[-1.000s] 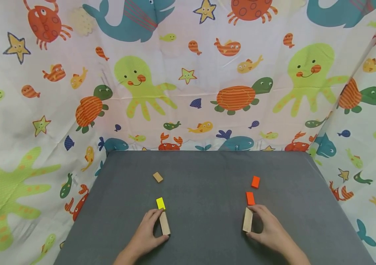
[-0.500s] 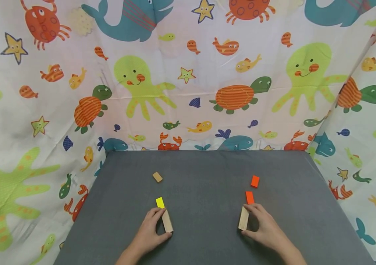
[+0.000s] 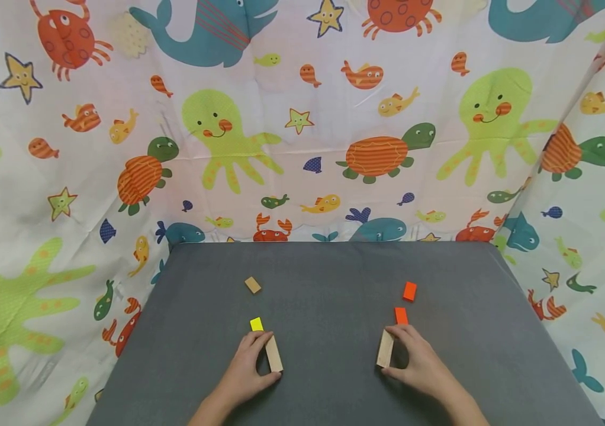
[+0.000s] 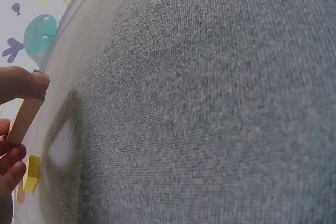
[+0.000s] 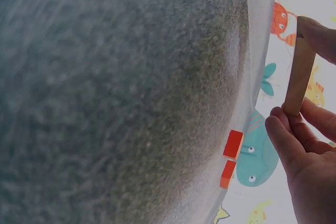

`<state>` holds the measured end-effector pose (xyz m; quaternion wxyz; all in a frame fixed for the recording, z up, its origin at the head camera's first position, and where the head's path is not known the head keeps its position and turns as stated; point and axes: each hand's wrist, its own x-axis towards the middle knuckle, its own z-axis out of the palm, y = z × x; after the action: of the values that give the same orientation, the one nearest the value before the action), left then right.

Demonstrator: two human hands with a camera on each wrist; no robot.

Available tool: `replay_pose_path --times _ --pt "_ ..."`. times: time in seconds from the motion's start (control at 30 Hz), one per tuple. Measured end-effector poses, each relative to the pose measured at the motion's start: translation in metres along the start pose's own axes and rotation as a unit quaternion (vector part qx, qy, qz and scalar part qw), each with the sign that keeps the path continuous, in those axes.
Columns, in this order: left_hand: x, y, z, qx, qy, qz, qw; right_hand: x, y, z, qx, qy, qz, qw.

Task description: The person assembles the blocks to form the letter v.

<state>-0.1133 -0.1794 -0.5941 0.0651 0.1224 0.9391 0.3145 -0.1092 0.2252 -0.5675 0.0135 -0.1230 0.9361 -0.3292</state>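
My left hand (image 3: 246, 370) pinches a plain wooden block (image 3: 274, 354) by its two ends, thumb at the near end and fingers at the far end. A matching wooden block (image 3: 385, 349) is held the same way in my right hand (image 3: 420, 361). Both blocks stand lengthwise, facing each other across the middle of the table. In the left wrist view the held block (image 4: 25, 120) hangs above its shadow on the cloth. The right wrist view shows the other block (image 5: 300, 74) between thumb and fingertips. Just beyond the left fingers lies a yellow block (image 3: 256, 324); an orange-red block (image 3: 401, 316) lies beyond the right fingers.
Farther back on the grey cloth-covered table (image 3: 329, 284) lie a small tan wooden block (image 3: 253, 285) at left and a second orange-red block (image 3: 409, 291) at right. A curtain (image 3: 302, 177) printed with sea animals rises behind the table and along its sides.
Both hands have moved inward and slightly away from me with their wooden blocks, so the gap between the blocks is narrower. The left fingers now cover part of the yellow block.
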Motion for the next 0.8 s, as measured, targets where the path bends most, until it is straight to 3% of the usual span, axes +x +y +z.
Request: replay_pose_path --times 0.8 --pt "0.012 0.014 0.002 -0.012 -0.007 0.004 0.9999 0.013 -0.014 0.006 -0.015 0.006 -0.041 0.999"
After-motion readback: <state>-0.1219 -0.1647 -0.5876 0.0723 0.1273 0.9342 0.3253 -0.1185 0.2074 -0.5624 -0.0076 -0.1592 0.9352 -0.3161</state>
